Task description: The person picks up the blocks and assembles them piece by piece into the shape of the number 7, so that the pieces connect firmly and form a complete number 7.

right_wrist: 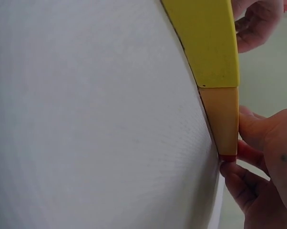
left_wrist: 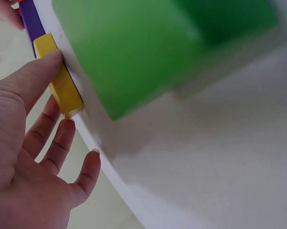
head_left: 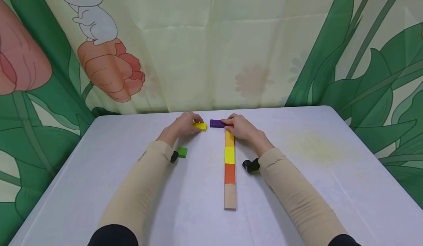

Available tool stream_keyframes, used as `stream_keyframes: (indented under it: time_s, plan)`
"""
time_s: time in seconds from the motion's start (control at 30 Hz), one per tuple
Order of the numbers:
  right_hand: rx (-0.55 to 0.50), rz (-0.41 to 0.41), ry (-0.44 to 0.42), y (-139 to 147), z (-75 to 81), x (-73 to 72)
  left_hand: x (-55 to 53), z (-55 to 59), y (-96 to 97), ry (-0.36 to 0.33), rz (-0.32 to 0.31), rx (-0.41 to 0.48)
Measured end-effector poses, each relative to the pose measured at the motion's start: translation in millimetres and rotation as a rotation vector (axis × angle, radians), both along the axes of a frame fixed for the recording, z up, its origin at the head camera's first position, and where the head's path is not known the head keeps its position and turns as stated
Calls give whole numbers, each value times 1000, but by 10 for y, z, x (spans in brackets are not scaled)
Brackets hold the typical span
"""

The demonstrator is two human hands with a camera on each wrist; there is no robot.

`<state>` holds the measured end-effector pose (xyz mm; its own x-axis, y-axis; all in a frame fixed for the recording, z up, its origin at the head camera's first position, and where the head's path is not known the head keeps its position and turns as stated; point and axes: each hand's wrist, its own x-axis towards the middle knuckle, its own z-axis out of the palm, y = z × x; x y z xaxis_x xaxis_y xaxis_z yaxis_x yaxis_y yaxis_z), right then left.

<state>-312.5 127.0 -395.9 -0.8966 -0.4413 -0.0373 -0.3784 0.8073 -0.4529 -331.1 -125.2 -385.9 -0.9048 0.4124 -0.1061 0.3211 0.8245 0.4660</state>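
Observation:
In the head view, my left hand [head_left: 187, 124] pinches a yellow block [head_left: 199, 127] between thumb and fingers near the far table edge; the left wrist view shows the thumb [left_wrist: 50, 64] on that block [left_wrist: 65, 88]. Just right of it lies a purple block [head_left: 217, 123]. My right hand [head_left: 242, 126] grips a mostly hidden red block [right_wrist: 228, 158] at the far end of a straight row. Towards me, the row continues with a yellow-orange block [head_left: 229, 139], a yellow one [head_left: 229, 155], an orange one [head_left: 229, 174] and a plain wood one [head_left: 230, 197].
A green block [head_left: 182, 152] lies beside my left wrist, close to its black wrist camera [head_left: 174, 156]. The other wrist camera [head_left: 251, 165] hangs near the row's right side. A printed curtain [head_left: 211, 55] stands behind the white-covered table [head_left: 297, 172].

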Motion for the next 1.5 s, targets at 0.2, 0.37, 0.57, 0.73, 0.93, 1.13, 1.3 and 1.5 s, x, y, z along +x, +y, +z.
stream_keyframes:
  time_s: [0.2,0.37,0.57,0.73,0.93,1.13,1.3,1.5]
  plan:
    - [3,-6,0,-17,-4,-6,-28,6,18,-10,24,13]
    - [-2,2,11,-10,-15,-21,-79,-32,35,1,20,36]
    - [-8,-5,3,-12,-18,-30,-89,-28,58,21,5,47]
    - [-12,-6,-2,-18,-9,-21,-89,-22,69,15,14,46]
    - [-16,16,8,-28,-6,-23,-84,-13,78,7,18,43]
    - [-16,18,4,-28,-7,-22,-95,-4,89,5,21,46]
    - [-15,-3,-1,-5,-24,-25,-118,-3,110,15,3,44]
    - [-17,2,5,10,-33,-26,-121,-3,132,12,13,52]
